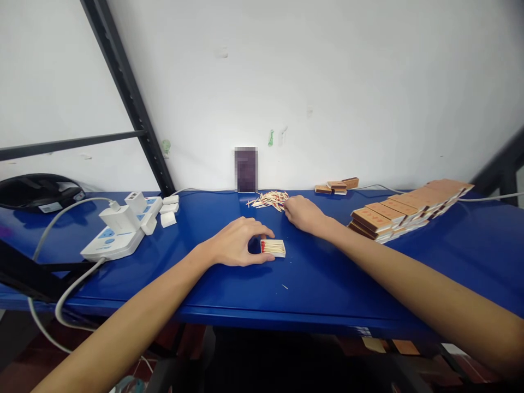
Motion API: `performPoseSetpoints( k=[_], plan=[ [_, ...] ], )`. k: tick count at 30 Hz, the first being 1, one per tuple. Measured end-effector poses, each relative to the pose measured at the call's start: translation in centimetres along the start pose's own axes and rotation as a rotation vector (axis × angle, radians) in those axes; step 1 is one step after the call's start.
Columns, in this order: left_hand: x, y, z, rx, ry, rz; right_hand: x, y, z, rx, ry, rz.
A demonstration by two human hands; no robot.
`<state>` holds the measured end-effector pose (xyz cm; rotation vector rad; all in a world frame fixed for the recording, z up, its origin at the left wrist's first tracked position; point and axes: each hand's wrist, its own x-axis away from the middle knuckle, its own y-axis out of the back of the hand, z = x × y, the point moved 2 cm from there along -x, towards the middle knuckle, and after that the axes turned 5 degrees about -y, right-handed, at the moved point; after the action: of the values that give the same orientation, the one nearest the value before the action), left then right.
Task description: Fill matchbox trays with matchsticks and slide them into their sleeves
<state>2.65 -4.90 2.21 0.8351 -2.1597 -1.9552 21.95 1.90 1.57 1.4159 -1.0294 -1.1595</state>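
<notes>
A small white matchbox tray [279, 249] holds matches with red heads at its left end. My left hand [239, 242] has its thumb and fingers around the tray's two long sides, gripping it on the blue table [229, 295]. Behind and to the right, my right hand [305, 214] is closed at the right edge of a loose heap of matches [268, 201]; whatever its fingertips pinch is hidden. One pale splinter or matchstick [285, 286] lies in front of the tray.
Stacked matchboxes [405, 207] stand in rows at the right, and several more [336, 186] lie near the wall. A power strip [118, 237] with plugs and cables occupies the left, beside a black headset [41, 191]. A dark upright panel [246, 170] leans at the wall.
</notes>
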Motion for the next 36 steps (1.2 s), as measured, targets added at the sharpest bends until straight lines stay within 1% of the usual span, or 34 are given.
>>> performPoseSetpoints(
  k=[4, 8, 11, 13, 15, 17, 19, 20, 21, 23, 26, 29, 33, 34, 36],
  plan=[
    [0.0, 0.0, 0.1, -0.009, -0.009, 0.005, 0.8, 0.0, -0.9, 0.001, 0.029, -0.019],
    [0.0, -0.2, 0.2, 0.001, -0.004, 0.005, 2.9, 0.1, -1.5, -0.039, 0.094, -0.002],
    [-0.1, -0.4, 0.0, 0.042, -0.004, 0.001, 4.1, 0.1, -0.9, -0.149, 0.179, -0.006],
    [-0.1, -0.4, -0.1, 0.070, 0.001, -0.012, 4.2, 0.0, -0.1, -0.249, 0.240, -0.021],
    [0.0, -0.3, 0.1, 0.098, 0.007, -0.055, 3.9, -0.1, 0.9, -0.341, 0.304, -0.028],
    [0.0, 0.2, 0.9, 0.113, 0.027, -0.139, 3.4, -0.2, 1.8, -0.421, 0.377, -0.030],
    [-0.2, 0.8, 2.4, 0.102, 0.090, -0.215, 3.1, -0.3, 2.4, -0.470, 0.438, -0.047],
    [-0.4, 1.1, 3.3, 0.090, 0.141, -0.223, 2.9, -0.4, 2.5, -0.481, 0.460, -0.060],
    [-0.6, 1.2, 4.2, 0.094, 0.197, -0.199, 2.8, -0.5, 2.6, -0.486, 0.473, -0.075],
    [-1.1, 1.3, 5.9, 0.126, 0.274, -0.092, 2.6, -0.8, 2.5, -0.495, 0.483, -0.100],
    [-1.9, 1.2, 7.5, 0.125, 0.288, -0.002, 2.4, -1.4, 2.0, -0.532, 0.468, -0.141],
    [-2.6, 1.3, 8.1, 0.163, 0.225, 0.046, 2.4, -1.7, 1.3, -0.532, 0.463, -0.185],
    [-3.0, 1.7, 8.2, 0.205, 0.149, 0.174, 2.9, -1.5, 0.8, -0.496, 0.541, -0.188],
    [-3.0, 1.8, 8.1, 0.204, 0.141, 0.186, 3.0, -1.5, 0.7, -0.485, 0.548, -0.181],
    [-2.9, 1.7, 7.8, 0.191, 0.133, 0.168, 3.2, -1.4, 0.6, -0.462, 0.542, -0.168]
  ],
)
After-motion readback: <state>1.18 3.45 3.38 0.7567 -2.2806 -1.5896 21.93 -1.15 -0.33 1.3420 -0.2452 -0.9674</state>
